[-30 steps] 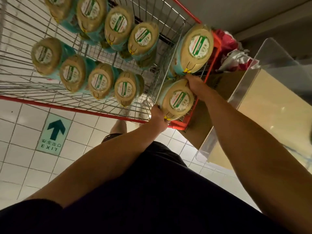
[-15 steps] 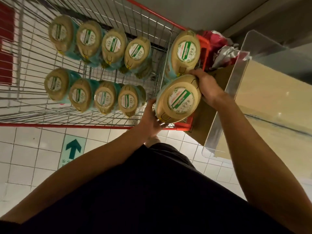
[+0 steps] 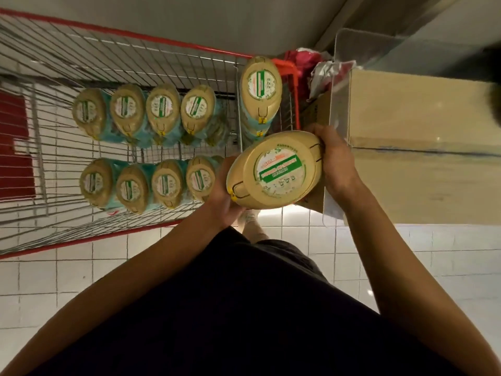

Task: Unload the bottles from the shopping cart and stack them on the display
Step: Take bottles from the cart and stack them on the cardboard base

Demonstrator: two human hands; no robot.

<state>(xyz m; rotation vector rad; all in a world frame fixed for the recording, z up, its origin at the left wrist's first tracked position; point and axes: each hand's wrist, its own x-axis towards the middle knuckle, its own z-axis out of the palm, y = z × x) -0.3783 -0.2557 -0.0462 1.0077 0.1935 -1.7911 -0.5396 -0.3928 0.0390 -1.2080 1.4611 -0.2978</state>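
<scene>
Both hands were on the held bottle, lifted clear of the shopping cart, just right of frame centre. Its tan oval lid with the green-and-white label faced the camera, and its long axis ran 8 to 2 o'clock.

The left hand was at its 7 o'clock edge, fingers wrapped under it and grasping. The right hand was at its 3 o'clock end, fingers curled over the rim, also grasping.

The cart sat at 10 o'clock: wire basket, red rim. Eight bottles stood in it, lids up, teal bodies, as a far row and a near row of four each. An end bottle stood in the small wire section at the cart's right end, at 12 o'clock from the held one. Something teal showed below it, but I couldn't tell what.

The display was at 2–3 o'clock: a flat tan top behind a clear plastic wall, just beside the right hand. A cardboard box sat between cart and display, with crumpled red and silver bags at its 12 o'clock. White tiled floor lay underneath.
</scene>
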